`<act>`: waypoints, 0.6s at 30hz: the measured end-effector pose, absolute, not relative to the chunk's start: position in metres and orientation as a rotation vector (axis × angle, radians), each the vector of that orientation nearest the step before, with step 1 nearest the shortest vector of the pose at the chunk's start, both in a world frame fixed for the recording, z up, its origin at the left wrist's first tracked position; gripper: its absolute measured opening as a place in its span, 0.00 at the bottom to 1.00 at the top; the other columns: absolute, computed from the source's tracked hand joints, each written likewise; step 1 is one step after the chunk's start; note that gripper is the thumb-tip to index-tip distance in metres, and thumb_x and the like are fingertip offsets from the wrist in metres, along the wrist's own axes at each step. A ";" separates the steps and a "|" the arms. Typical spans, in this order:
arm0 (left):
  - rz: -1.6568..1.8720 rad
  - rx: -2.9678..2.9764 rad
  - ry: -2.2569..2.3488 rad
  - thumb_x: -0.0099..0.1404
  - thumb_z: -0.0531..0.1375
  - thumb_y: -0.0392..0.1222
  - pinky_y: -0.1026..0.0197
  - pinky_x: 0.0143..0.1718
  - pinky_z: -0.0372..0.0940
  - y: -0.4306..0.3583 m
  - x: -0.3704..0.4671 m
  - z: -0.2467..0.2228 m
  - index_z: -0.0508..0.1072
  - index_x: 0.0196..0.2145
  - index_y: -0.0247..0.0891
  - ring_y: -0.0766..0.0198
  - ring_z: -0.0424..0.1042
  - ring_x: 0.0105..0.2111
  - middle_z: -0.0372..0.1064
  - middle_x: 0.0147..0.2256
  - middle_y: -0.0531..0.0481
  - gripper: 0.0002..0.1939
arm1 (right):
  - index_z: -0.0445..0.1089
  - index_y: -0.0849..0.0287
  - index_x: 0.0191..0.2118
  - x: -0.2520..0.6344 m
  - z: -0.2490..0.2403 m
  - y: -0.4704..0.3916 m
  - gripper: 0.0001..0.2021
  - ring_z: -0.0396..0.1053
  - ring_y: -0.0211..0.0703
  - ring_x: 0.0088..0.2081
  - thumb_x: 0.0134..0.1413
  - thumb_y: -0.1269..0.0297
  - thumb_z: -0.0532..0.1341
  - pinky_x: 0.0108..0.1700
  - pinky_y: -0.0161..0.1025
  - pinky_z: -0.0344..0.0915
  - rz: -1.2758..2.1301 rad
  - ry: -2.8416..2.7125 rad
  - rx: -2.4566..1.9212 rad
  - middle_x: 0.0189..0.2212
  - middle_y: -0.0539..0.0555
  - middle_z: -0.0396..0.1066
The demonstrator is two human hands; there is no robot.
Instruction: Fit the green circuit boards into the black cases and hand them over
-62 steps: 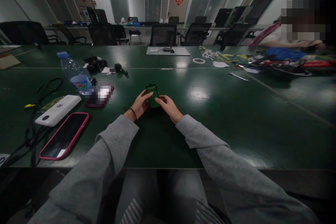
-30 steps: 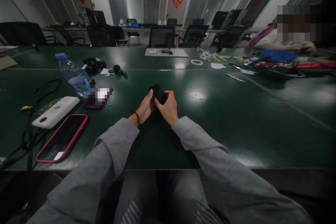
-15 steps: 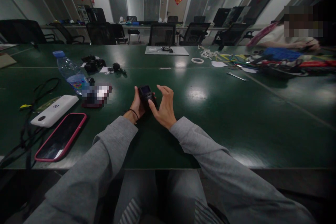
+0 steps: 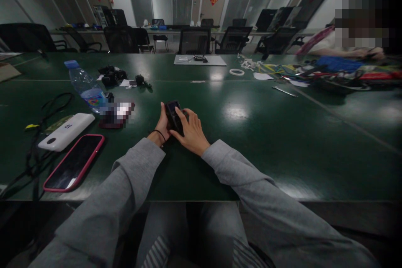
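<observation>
A small black device [image 4: 173, 113] with a dark screen is held above the green table [image 4: 257, 146], near the middle of the view. My left hand [image 4: 162, 125] grips it from the left side, thumb along its edge. Over its right side lies my right hand [image 4: 191, 132], the index finger touching the front near the screen and the thumb at the lower edge. The other right fingers are bent close together beside the device. The far side of the device is hidden.
At the left are a pink-edged phone [image 4: 73, 163], a white power bank [image 4: 66, 132], black straps and a tilted water bottle [image 4: 86, 88]. Farther off lie black parts [image 4: 111, 75], a tape roll [image 4: 236, 72], a wrench [image 4: 284, 91] and cables [image 4: 282, 69]. A person sits at the far right.
My right hand has moved left onto the device, its index finger coming down on the front. My left hand keeps its hold.
</observation>
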State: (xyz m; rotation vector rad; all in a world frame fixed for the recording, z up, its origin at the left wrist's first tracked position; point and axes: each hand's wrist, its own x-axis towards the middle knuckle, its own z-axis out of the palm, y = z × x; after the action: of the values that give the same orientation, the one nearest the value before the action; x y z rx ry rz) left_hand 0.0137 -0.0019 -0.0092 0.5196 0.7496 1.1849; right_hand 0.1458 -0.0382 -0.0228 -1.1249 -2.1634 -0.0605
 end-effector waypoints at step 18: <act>1.239 0.554 0.720 0.61 0.44 0.74 0.55 0.40 0.69 0.003 0.008 -0.009 0.73 0.48 0.37 0.55 0.75 0.41 0.77 0.39 0.42 0.40 | 0.43 0.60 0.67 0.157 -0.001 -0.030 0.30 0.56 0.56 0.59 0.64 0.55 0.51 0.60 0.60 0.59 -0.070 -1.765 -0.977 0.56 0.64 0.56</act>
State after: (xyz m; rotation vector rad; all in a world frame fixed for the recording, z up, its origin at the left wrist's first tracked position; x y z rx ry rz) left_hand 0.0079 0.0034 -0.0094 0.5538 0.7200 1.2388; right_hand 0.1568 -0.0302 -0.0013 -0.9769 -1.7651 -0.0698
